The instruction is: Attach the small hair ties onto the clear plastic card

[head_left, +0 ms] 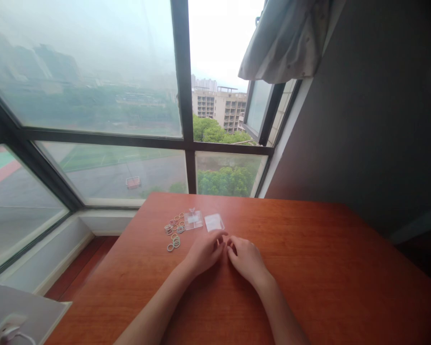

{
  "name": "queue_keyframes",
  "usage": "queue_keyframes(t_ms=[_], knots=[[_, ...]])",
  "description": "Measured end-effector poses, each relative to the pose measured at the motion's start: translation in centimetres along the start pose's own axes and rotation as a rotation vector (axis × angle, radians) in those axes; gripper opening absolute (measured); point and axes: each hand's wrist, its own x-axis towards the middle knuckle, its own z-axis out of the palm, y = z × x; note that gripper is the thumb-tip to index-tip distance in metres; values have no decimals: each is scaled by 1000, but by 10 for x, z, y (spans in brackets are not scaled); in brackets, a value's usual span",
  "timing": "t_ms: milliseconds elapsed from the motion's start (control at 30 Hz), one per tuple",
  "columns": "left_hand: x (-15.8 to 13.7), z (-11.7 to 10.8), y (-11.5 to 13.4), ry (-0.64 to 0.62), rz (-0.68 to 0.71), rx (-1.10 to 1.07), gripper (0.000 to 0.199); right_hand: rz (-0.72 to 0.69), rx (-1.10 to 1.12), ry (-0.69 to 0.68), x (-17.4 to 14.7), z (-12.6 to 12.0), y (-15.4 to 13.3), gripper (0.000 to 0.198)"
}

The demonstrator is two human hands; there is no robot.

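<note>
My left hand [207,250] rests on the table just in front of a clear plastic lid [214,223]. Its fingers are bent and the thumb stands apart from them, with nothing visible between. Close to its right, my right hand [245,259] lies with loosely curled fingers and a small gap at the thumb. I see nothing in it. The two hands' fingertips almost meet. Beyond my left hand are a clear plastic box [193,220] and several small pale rings [176,242], some overlapping; more coloured rings [169,229] lie in a loose heap behind.
The reddish-brown wooden table [309,268] reaches to a framed window [187,142] at its far side. A grey curtain [283,43] hangs at the upper right beside a dark wall [373,120]. At the lower left is a white panel with a socket and plug [12,330].
</note>
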Motion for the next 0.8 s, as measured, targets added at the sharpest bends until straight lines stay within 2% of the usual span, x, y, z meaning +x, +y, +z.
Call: queue_keyframes(t_ms=[33,100,200,267,367,433,500,633,800], knots=[[1,-7,-3,41,-4,11,27,0,-2,0,0,0,0,19],[3,-28,-14,205,-59,67,24,-5,-3,3,0,1,1,19],[0,-63,-46,461,-200,171,25,-7,-5,8,1,3,2,19],[-5,-81,-71,523,-268,194,30,-7,-5,11,1,3,2,18],[-11,-88,-100,423,-320,191,38,-7,-8,15,2,4,3,18],[-11,-84,-108,313,-314,212,42,-6,-11,18,2,4,3,17],[-10,-79,-108,246,-263,246,42,-7,-12,21,2,5,4,17],[-9,-77,-101,217,-194,211,39,-9,-8,33,2,6,4,16],[-11,-78,-96,211,-237,131,33,-17,10,52,1,7,5,15]])
